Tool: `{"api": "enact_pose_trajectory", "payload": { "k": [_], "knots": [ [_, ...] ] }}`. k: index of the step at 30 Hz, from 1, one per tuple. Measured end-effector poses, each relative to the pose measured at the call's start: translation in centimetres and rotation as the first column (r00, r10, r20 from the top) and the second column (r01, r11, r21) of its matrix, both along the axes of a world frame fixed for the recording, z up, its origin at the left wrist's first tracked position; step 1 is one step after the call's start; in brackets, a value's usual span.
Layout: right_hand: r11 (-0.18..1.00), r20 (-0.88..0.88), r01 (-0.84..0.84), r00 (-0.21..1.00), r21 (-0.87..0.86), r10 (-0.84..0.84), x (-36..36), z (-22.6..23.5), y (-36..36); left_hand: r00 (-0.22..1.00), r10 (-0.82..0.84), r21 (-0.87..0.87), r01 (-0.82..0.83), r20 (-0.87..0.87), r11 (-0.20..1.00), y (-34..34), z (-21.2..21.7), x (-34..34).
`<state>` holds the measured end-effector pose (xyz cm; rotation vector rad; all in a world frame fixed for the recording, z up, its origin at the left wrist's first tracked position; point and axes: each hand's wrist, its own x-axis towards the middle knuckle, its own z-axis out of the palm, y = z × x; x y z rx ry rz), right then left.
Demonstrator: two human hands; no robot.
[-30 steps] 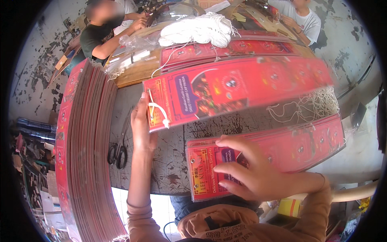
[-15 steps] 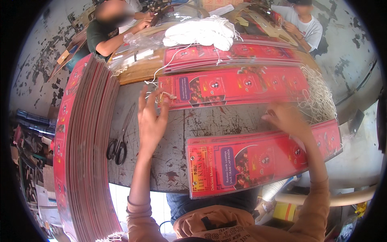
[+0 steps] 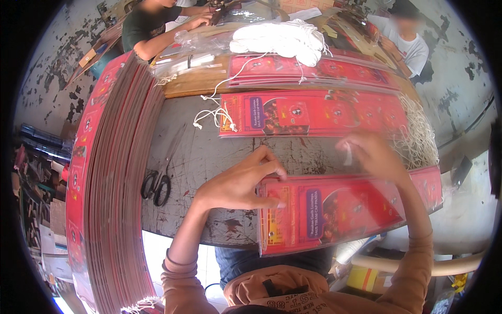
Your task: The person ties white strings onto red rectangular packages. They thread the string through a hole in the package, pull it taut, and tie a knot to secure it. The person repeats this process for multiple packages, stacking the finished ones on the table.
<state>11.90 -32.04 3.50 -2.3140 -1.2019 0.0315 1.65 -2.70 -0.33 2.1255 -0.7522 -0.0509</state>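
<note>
The long red printed pkg lies flat at the near edge of the worn grey table, right in front of you, its long side running left to right and its right end reaching the table's edge. Your left hand rests on the pkg's left end, fingers spread a bit, tips pressing down on the top left corner. Your right hand hovers over the pkg's upper edge toward the right; it's blurred, fingers curled together, seems to pinch a small pale bit, but can't tell what.

Just beyond the pkg, w/ a strip of bare table between, lies a second red pkg of the same kind, white strings looped at its left end. Behind that sits a stack of more red pkgs, and on top of it a bundle of white cord. To the right of the second pkg, a heap of pale strings spills along the table's rim.

Left of your left hand, black-handled scissors lie on the table, well apart from the pkg. Further left a tall stack of flat red sheets stands on edge along the table's side.

At the far side, two other people: one in a dark shirt top left, one in a white shirt top right.
</note>
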Motion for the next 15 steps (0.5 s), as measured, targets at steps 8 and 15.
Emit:
{"api": "enact_pose_trajectory", "payload": {
  "k": [8, 15],
  "knots": [
    [0.976, -0.144, 0.023, 0.989, 0.215, 0.009, -2.8, 1.6, 4.6, 0.976, 0.176, -0.18, -0.198, -0.128, 0.964, -1.4, -0.6, 0.8],
    [0.965, -0.054, -0.162, 0.983, 0.207, 0.176, -2.5, 1.0, 6.5, 0.859, 0.183, -0.452, -0.42, -0.479, 0.787, -1.4, -2.5, 2.5]
  ]
}}
